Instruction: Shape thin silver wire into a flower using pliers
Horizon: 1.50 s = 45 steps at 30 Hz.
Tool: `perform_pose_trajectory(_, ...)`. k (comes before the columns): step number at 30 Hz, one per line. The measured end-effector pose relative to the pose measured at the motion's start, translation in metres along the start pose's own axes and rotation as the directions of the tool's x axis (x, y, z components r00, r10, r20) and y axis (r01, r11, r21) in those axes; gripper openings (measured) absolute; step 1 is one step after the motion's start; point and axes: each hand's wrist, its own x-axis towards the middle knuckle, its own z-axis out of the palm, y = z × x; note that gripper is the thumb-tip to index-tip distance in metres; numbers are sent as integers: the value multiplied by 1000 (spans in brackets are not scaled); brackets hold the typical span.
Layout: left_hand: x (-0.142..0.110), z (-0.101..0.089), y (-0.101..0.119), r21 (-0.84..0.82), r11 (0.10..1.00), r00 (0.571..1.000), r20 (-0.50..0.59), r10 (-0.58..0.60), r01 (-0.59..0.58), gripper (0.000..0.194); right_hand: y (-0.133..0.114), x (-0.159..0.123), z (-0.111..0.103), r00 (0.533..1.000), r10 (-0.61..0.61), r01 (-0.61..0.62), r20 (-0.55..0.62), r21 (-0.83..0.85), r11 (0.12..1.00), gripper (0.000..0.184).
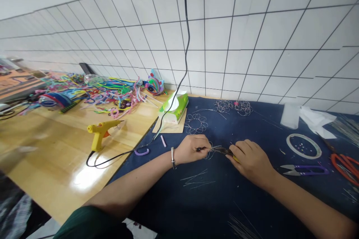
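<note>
My left hand (195, 148) is closed in a pinch on a small piece of bent wire (209, 154) whose thin loops show beside the fingertips. My right hand (251, 160) wraps round a pair of pliers (223, 150) with a yellow grip, and their dark jaws meet the wire close to my left fingers. Just beyond my left hand, a flower-shaped wire ring (196, 123) lies on the dark blue cloth (238, 201). Several loose wire pieces (197, 180) rest on the near side. What the jaws grip exactly is too small to tell.
Purple thread snips (305, 170), orange-handled scissors (344, 166) and a white ring (304, 146) lie to the right. Wire bundles (232, 107) sit at the back. A green tissue pack (175, 107), a yellow glue gun (101, 132) and colourful pipe cleaners (112, 95) are on the left.
</note>
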Motion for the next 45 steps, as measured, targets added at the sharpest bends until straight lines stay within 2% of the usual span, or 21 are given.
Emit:
perform_pose_trajectory(5, 1, -4, -2, -26, 1000, 998, 56, -3, 5, 16, 0, 0, 1, 1000, 0, 0, -12, 33, 999, 18)
perform_pose_trajectory(10, 2, -8, -4, -50, 999, 992, 126, -4, 10, 16, 2, 1, 5, 999, 21, -27, 39, 140, 990, 18)
perform_pose_trajectory(14, 1, -7, -6, -30, 999, 990, 143, -20, 25, 17, 1, 1, 6, 998, 28, -37, 53, 180, 983, 17)
perform_pose_trajectory(27, -2, -1, -6, 62, 997, 982, 177, -65, 55, 16, 0, 1, 6, 999, -44, 43, 9, 101, 994, 16)
perform_pose_trajectory(36, 0, -3, -5, -54, 994, 976, 205, -79, 92, 15, 1, -1, 7, 996, -87, 87, -12, -17, 996, 19)
perform_pose_trajectory(45, -2, -5, -5, -104, 987, 972, 215, -100, 124, 12, 2, -3, 9, 992, -112, 112, -63, -14, 994, 19)
